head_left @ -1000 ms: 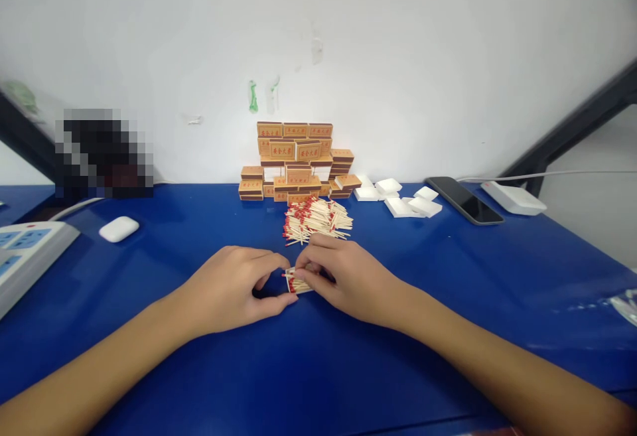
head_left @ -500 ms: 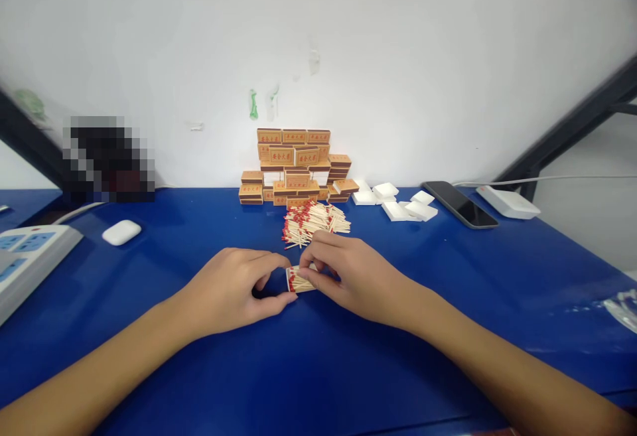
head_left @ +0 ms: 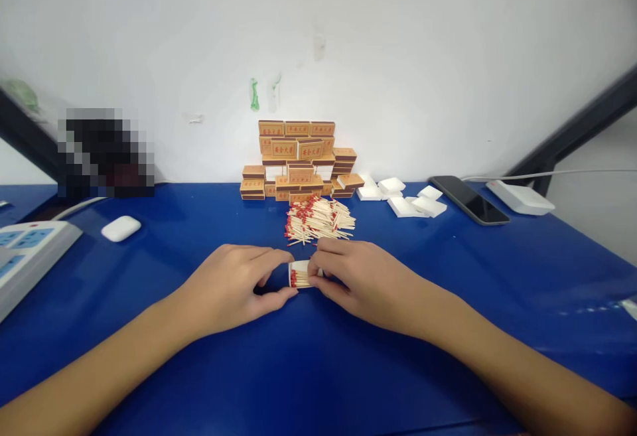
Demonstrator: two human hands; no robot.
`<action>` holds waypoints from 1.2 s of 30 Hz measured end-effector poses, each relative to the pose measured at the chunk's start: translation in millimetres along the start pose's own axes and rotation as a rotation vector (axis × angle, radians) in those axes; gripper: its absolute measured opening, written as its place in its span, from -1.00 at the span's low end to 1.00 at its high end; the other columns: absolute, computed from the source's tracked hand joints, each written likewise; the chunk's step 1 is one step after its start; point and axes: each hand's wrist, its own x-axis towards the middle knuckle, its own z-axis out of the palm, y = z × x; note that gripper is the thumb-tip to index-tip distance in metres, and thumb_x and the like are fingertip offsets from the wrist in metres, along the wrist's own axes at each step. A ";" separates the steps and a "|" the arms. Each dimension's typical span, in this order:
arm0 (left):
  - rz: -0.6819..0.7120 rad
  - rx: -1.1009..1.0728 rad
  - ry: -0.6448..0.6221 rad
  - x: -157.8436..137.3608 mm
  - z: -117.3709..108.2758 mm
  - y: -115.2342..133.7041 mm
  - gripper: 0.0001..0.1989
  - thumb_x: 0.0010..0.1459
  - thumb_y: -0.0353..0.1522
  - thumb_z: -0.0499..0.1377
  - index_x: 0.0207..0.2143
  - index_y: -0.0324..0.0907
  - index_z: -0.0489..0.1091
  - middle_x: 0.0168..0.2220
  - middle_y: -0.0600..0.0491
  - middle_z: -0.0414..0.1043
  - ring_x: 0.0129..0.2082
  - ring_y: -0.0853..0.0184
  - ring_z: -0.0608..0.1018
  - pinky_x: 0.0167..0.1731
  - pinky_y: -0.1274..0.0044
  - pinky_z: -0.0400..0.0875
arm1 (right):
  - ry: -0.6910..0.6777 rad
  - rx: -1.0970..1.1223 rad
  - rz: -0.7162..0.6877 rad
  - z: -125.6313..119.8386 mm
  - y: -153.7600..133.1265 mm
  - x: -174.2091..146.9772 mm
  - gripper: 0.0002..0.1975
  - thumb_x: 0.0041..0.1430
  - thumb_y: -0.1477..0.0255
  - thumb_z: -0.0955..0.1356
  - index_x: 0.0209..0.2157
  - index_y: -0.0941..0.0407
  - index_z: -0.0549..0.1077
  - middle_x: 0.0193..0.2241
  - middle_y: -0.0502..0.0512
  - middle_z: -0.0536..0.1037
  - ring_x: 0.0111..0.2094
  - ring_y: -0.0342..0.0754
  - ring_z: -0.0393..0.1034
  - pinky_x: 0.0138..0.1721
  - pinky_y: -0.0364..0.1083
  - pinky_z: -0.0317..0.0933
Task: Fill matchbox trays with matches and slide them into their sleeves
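Note:
A small white matchbox tray (head_left: 300,266) lies on the blue table in front of me. Its red-headed matches (head_left: 300,280) are bunched along the near side, and bare white shows on the far side. My left hand (head_left: 249,283) grips the tray's left end between thumb and forefinger. Over the right end bends my right hand (head_left: 353,277), fingers drawn together at the matches and hiding their plain ends. Just beyond the hands is a loose pile of matches (head_left: 321,219), heads mostly to the left.
Stacked matchboxes (head_left: 298,150) stand against the wall behind the pile. Several white trays (head_left: 408,200) lie to their right, then a phone (head_left: 470,200) and a white box (head_left: 520,197). At left are a white earphone case (head_left: 121,229) and a power strip (head_left: 37,260).
The matches in the tray have shifted toward its near side, uncovering white at the far side. My right hand has moved slightly right; the left keeps its grip.

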 end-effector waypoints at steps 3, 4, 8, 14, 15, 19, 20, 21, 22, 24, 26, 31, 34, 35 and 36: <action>-0.011 -0.011 -0.033 -0.7 -0.7 -0.2 -0.77 0.29 -0.24 0.28 -0.07 -0.16 0.52 -0.51 0.20 0.41 -0.56 0.43 0.43 -0.50 0.56 0.26 | 0.031 0.003 0.001 0.6 0.5 1.6 -0.87 0.43 0.48 0.32 -0.20 0.17 0.53 -0.24 0.09 0.52 -0.36 -0.11 0.38 -0.33 -0.10 0.16; -0.017 -0.017 -0.043 -0.7 -0.8 -0.3 -0.77 0.29 -0.24 0.29 -0.07 -0.16 0.52 -0.51 0.20 0.41 -0.56 0.42 0.43 -0.50 0.56 0.26 | 0.033 0.000 0.003 1.2 0.7 2.1 -0.87 0.43 0.48 0.33 -0.20 0.16 0.53 -0.24 0.09 0.52 -0.36 -0.11 0.38 -0.33 -0.11 0.15; -0.050 -0.045 -0.089 0.0 -0.9 0.1 -0.76 0.26 -0.24 0.31 -0.08 -0.14 0.53 -0.53 0.21 0.39 -0.57 0.43 0.42 -0.51 0.56 0.23 | 0.016 0.009 0.008 3.8 1.9 2.9 -0.87 0.43 0.44 0.35 -0.23 0.15 0.53 -0.25 0.08 0.53 -0.34 -0.10 0.39 -0.33 -0.11 0.14; -0.117 -0.127 -0.184 1.6 -2.3 1.5 -0.75 0.23 -0.20 0.30 -0.10 -0.10 0.55 -0.55 0.23 0.35 -0.59 0.45 0.41 -0.52 0.57 0.18 | -0.008 0.061 0.028 0.3 4.6 0.5 -0.94 0.37 0.47 0.39 -0.17 0.13 0.54 -0.22 0.06 0.54 -0.34 -0.12 0.38 -0.34 -0.12 0.11; -0.127 -0.135 -0.205 2.0 -2.9 1.7 -0.75 0.23 -0.20 0.30 -0.09 -0.09 0.55 -0.55 0.23 0.35 -0.59 0.45 0.40 -0.52 0.57 0.18 | -0.023 0.070 0.032 -0.7 5.1 0.5 -0.94 0.36 0.46 0.41 -0.17 0.12 0.54 -0.22 0.06 0.55 -0.33 -0.12 0.39 -0.33 -0.12 0.11; -0.145 -0.128 -0.232 2.8 -4.7 1.9 -0.75 0.22 -0.21 0.30 -0.08 -0.08 0.55 -0.53 0.22 0.37 -0.57 0.44 0.41 -0.51 0.57 0.17 | -0.023 0.087 0.042 -2.4 6.2 1.0 -0.94 0.38 0.45 0.40 -0.22 0.13 0.54 -0.26 0.04 0.55 -0.33 -0.13 0.38 -0.33 -0.12 0.09; -0.144 -0.126 -0.232 2.8 -4.8 1.9 -0.75 0.22 -0.21 0.30 -0.08 -0.08 0.55 -0.53 0.22 0.37 -0.57 0.43 0.41 -0.51 0.56 0.17 | -0.016 0.087 0.044 -1.9 6.3 1.1 -0.93 0.38 0.44 0.40 -0.23 0.13 0.54 -0.26 0.03 0.54 -0.33 -0.13 0.37 -0.33 -0.12 0.08; -0.142 -0.126 -0.232 2.6 -4.8 1.9 -0.75 0.22 -0.21 0.30 -0.08 -0.08 0.55 -0.53 0.21 0.38 -0.57 0.43 0.41 -0.51 0.56 0.17 | -0.011 0.087 0.045 -1.1 6.3 1.1 -0.93 0.36 0.44 0.41 -0.24 0.13 0.53 -0.27 0.03 0.54 -0.34 -0.13 0.36 -0.34 -0.12 0.07; -0.137 -0.125 -0.230 2.3 -4.6 1.9 -0.75 0.23 -0.20 0.29 -0.08 -0.08 0.55 -0.53 0.21 0.38 -0.57 0.43 0.41 -0.51 0.56 0.16 | -0.006 0.087 0.047 0.0 6.3 1.1 -0.94 0.34 0.44 0.43 -0.25 0.13 0.53 -0.28 0.02 0.54 -0.35 -0.14 0.35 -0.35 -0.12 0.06; -0.127 -0.119 -0.227 1.6 -4.2 2.2 -0.76 0.24 -0.20 0.29 -0.09 -0.09 0.55 -0.53 0.21 0.38 -0.57 0.43 0.40 -0.51 0.55 0.16 | 0.010 0.089 0.053 2.4 6.4 1.5 -0.94 0.30 0.45 0.45 -0.27 0.12 0.52 -0.32 0.00 0.52 -0.37 -0.15 0.32 -0.36 -0.12 0.04; -0.111 -0.113 -0.226 1.1 -3.8 2.8 -0.76 0.24 -0.21 0.28 -0.09 -0.10 0.55 -0.53 0.21 0.38 -0.57 0.43 0.40 -0.51 0.55 0.16 | 0.036 0.096 0.061 4.1 6.4 2.2 -0.94 0.29 0.47 0.46 -0.28 0.12 0.51 -0.36 -0.04 0.50 -0.38 -0.16 0.29 -0.35 -0.12 0.03; -0.079 -0.106 -0.222 1.7 -3.8 4.9 -0.76 0.25 -0.22 0.28 -0.10 -0.13 0.55 -0.52 0.19 0.40 -0.56 0.42 0.42 -0.51 0.55 0.17 | 0.066 0.137 0.037 0.9 7.6 2.4 -0.89 0.31 0.44 0.45 -0.32 0.12 0.50 -0.39 -0.06 0.46 -0.40 -0.18 0.26 -0.36 -0.14 0.04; -0.080 -0.105 -0.217 2.3 -4.0 5.1 -0.76 0.24 -0.23 0.29 -0.09 -0.13 0.55 -0.52 0.19 0.41 -0.57 0.42 0.42 -0.51 0.55 0.18 | 0.024 0.148 0.025 -0.6 7.2 1.4 -0.95 0.26 0.52 0.47 -0.29 0.12 0.52 -0.36 -0.05 0.46 -0.39 -0.18 0.27 -0.35 -0.14 0.06; -0.082 -0.103 -0.216 2.3 -3.9 5.0 -0.76 0.24 -0.23 0.29 -0.09 -0.13 0.55 -0.52 0.19 0.41 -0.57 0.42 0.42 -0.51 0.55 0.17 | 0.006 0.146 0.036 -0.1 6.5 1.2 -0.95 0.26 0.54 0.46 -0.28 0.12 0.54 -0.35 -0.04 0.46 -0.38 -0.18 0.28 -0.35 -0.14 0.06; -0.082 -0.100 -0.214 2.2 -3.8 5.0 -0.76 0.24 -0.23 0.29 -0.09 -0.13 0.55 -0.52 0.19 0.41 -0.57 0.42 0.42 -0.51 0.54 0.18 | -0.007 0.142 0.051 0.8 5.6 1.3 -0.95 0.26 0.54 0.46 -0.28 0.12 0.55 -0.34 -0.03 0.46 -0.38 -0.17 0.29 -0.35 -0.14 0.07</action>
